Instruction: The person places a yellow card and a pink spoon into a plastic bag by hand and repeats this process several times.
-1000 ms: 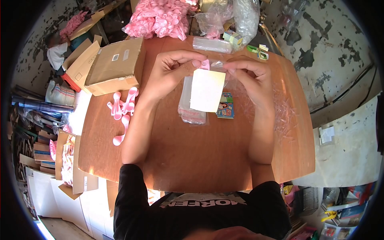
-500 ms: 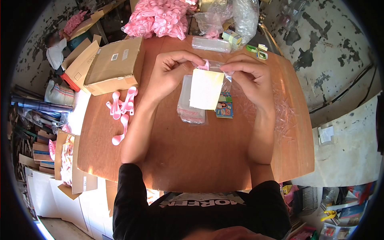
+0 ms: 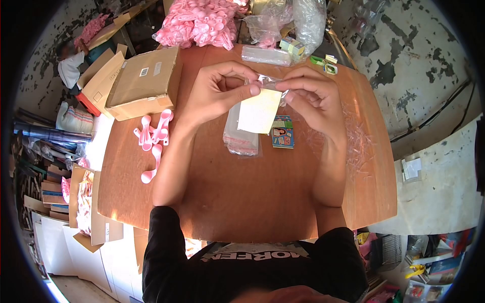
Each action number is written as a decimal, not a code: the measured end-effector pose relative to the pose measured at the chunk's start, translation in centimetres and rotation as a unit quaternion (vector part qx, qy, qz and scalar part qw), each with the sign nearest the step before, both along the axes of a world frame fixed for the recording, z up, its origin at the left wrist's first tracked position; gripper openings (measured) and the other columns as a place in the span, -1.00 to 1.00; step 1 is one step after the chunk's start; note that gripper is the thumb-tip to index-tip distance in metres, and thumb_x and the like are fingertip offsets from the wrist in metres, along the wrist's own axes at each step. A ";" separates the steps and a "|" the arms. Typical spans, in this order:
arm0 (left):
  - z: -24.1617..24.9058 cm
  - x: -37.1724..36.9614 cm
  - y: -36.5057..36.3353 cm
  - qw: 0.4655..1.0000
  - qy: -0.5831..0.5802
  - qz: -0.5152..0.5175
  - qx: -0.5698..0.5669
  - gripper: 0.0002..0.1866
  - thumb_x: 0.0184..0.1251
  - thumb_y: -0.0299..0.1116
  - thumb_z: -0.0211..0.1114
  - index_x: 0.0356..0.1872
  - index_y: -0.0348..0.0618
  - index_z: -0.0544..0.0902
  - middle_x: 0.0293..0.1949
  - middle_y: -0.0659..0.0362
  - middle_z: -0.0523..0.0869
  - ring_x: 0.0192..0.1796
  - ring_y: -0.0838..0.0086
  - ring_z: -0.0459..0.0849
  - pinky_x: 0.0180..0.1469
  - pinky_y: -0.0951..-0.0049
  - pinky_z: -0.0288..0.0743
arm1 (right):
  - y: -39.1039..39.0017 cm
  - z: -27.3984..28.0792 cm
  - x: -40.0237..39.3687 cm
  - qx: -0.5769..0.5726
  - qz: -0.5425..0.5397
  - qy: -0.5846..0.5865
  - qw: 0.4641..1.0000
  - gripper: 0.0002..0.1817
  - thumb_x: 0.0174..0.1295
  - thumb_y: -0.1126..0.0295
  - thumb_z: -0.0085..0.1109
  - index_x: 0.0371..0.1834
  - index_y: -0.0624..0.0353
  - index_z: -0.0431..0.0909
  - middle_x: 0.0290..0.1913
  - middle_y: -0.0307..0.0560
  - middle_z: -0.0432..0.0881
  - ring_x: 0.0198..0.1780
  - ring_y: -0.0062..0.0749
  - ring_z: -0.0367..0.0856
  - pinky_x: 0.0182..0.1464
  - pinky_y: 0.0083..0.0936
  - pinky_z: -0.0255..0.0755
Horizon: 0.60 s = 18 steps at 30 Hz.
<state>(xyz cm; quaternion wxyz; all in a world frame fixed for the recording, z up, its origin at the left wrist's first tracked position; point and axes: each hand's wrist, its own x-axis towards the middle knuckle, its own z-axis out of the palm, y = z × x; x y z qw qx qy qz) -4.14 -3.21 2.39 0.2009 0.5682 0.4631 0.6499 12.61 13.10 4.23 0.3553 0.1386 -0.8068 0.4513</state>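
My left hand pinches the top of a clear plastic bag, its thumb pressed on the near side. Opposite it, my right hand grips the bag's other top corner between thumb and fingers. A pale yellow card hangs below the fingers, apparently inside the bag. Whatever else the bag holds is hidden. Under the card lies a stack of clear plastic bags with a reddish edge. A small pile of blue printed cards rests just right of it. Several pink measuring spoons lie left of my left forearm.
A cardboard box stands at the table's back left. Behind are a heap of pink spoons and a packet of clear plastic. Clear plastic strips litter the right side. Another person is at the far left.
My left thumb has come down over the bag's top edge, and the fingers of both hands have shifted on the plastic. The card has risen slightly, showing more of the blue cards.
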 end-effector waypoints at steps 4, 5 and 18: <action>0.5 -0.2 -0.2 0.999 -0.018 -0.007 -0.026 -0.71 0.19 -0.71 0.34 -0.05 -0.37 0.60 -0.05 0.03 0.70 -0.05 0.39 0.72 -0.03 0.46 0.63 | -0.4 0.2 -0.3 -0.005 -0.012 -0.009 1.000 -0.75 0.08 0.73 0.29 -0.15 0.32 0.69 -0.14 -0.13 0.62 -0.21 -0.55 0.67 -0.19 -0.68 0.62; 0.4 -0.4 -0.2 1.000 -0.022 -0.015 -0.011 -0.66 0.18 -0.66 0.37 0.00 -0.35 0.58 -0.06 0.06 0.70 -0.06 0.45 0.71 -0.05 0.52 0.62 | -0.5 0.2 -0.3 -0.024 -0.003 -0.004 1.000 -0.76 0.07 0.71 0.33 -0.16 0.33 0.68 -0.14 -0.13 0.62 -0.19 -0.54 0.69 -0.17 -0.66 0.66; 3.3 2.2 -7.2 0.994 -0.023 0.111 -0.003 -0.65 0.26 -0.50 0.40 0.04 -0.30 0.56 -0.24 0.25 0.70 -0.23 0.70 0.63 -0.22 0.64 0.51 | -2.6 1.2 1.2 -0.049 -0.002 -0.005 0.999 -0.61 0.18 0.71 0.24 0.11 0.40 0.50 0.08 0.00 0.54 -0.10 -0.46 0.69 -0.10 -0.65 0.59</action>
